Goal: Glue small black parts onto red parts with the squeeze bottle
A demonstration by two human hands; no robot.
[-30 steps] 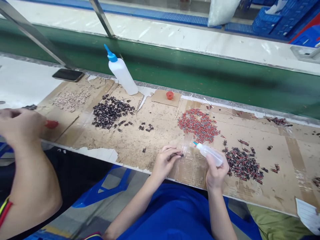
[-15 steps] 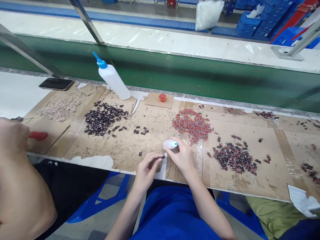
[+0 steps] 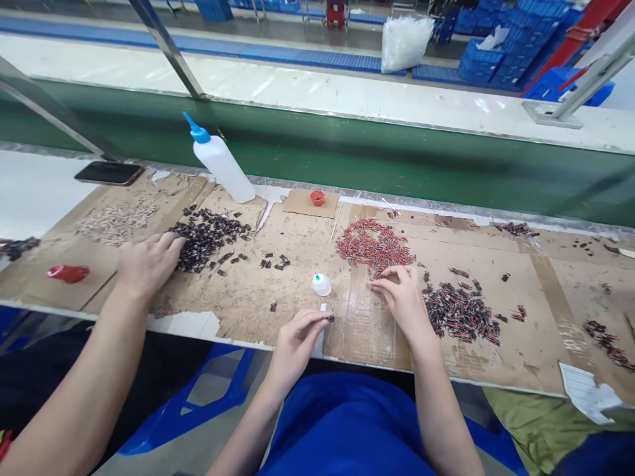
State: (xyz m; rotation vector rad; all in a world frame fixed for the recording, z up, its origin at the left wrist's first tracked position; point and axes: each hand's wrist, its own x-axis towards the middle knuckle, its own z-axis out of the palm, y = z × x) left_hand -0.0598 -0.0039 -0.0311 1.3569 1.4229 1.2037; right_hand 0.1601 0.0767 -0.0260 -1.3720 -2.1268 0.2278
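Between the thumb and fingertips of my left hand is a small black part, held just above the table's front edge. My right hand reaches to the lower edge of a pile of small red-and-silver parts; its thumb and forefinger are pinched on what looks like one of them. A small white squeeze bottle with a blue tip stands upright on the cardboard between my hands. Right of my right hand lies a heap of black-and-red assembled pieces.
At left, a co-worker's hand touches a pile of black parts. A tall white bottle leans near the back, beside a phone. A red cup sits on cardboard. Behind runs a green belt.
My right hand has let go of the small bottle, now upright on the cardboard, and moved right to the red parts. The co-worker's hand has come right to the black pile.
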